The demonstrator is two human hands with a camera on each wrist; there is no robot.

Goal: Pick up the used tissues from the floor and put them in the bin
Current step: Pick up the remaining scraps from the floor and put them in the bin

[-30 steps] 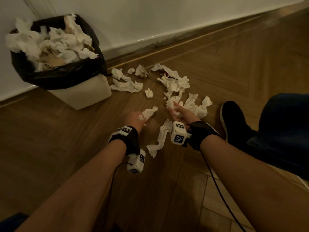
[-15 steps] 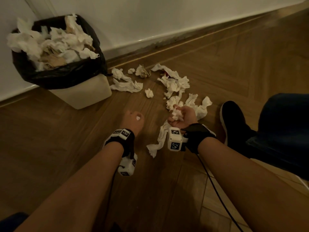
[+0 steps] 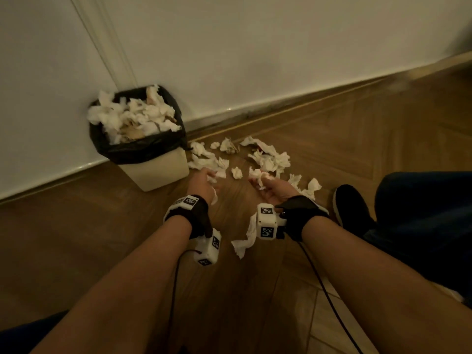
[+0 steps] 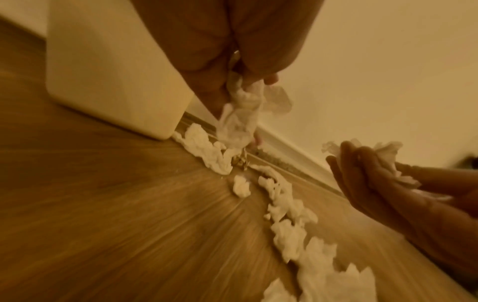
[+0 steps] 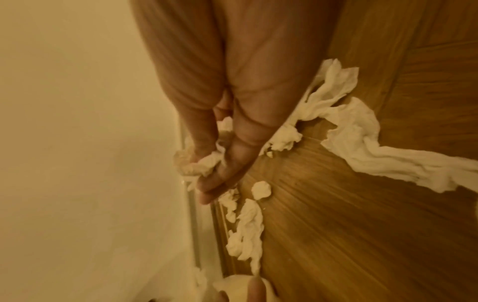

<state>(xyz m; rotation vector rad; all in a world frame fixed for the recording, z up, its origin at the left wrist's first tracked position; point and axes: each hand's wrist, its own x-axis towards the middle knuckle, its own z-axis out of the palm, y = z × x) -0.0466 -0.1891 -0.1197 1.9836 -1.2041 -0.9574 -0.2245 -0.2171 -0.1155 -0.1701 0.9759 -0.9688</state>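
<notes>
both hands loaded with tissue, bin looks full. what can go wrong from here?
1. The bin is already heaped above its rim; added tissues may slide back onto the floor.
2. The left hand holds its tissue wad with a loose tail dangling; it could drop on the way.
3. The long tissue strip near the right hand is easy to miss.

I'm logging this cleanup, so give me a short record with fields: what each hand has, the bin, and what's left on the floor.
left hand: grips a crumpled tissue, lifted off the floor
right hand: holds a wad of tissue
bin: pale, black liner, in the corner by the wall, heaped with tissues above the rim
loose tissues: many still scattered on the wood floor between bin and hands
long tissue: lies near the right wrist
shoe: black, right of the hands
</notes>
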